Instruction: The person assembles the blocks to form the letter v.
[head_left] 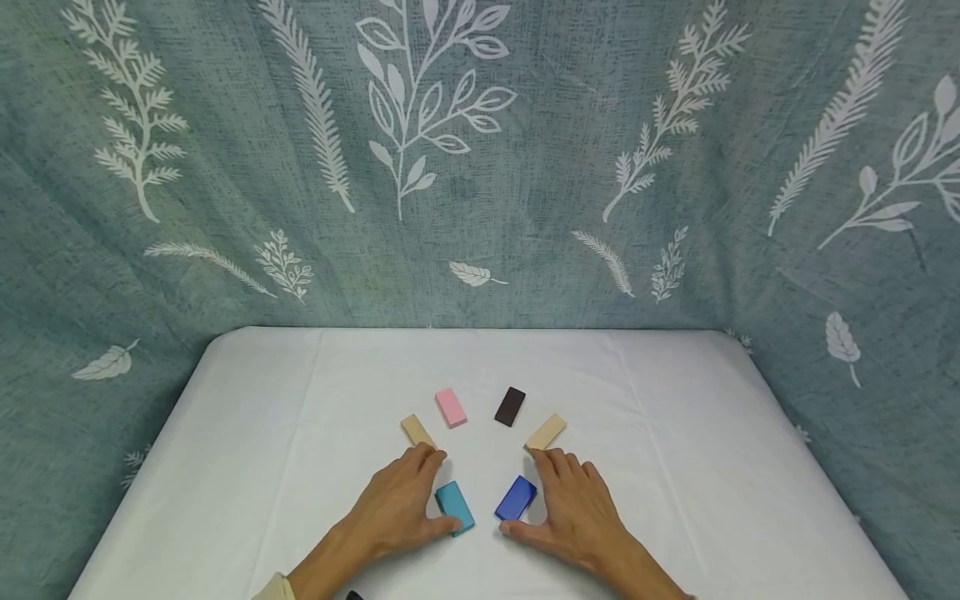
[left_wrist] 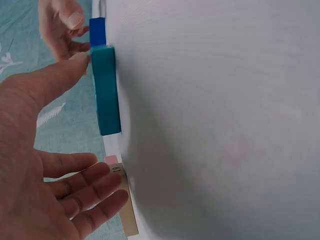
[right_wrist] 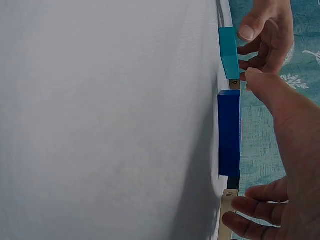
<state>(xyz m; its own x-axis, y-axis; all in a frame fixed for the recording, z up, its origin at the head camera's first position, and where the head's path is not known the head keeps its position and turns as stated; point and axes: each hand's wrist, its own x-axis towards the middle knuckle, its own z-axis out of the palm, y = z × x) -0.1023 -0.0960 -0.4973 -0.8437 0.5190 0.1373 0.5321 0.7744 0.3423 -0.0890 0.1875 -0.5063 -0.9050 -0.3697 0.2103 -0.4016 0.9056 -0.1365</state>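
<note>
My left hand spreads around a teal block, with the thumb tip at the block's near end and the fingers apart from it. In the left wrist view those fingers are relaxed and overlap a plain wooden block with a printed number. Across from it, my right hand arches over the outer side of a dark blue block. Its thumb reaches the near end, while the fingertips lie near another wooden block. Both coloured blocks rest on the white cloth, tilted toward each other at the top.
Farther back lie a pink block and a dark brown block. A white cloth covers the table. Behind it hangs a green-blue curtain with white leaf prints. A small dark object shows at the bottom edge.
</note>
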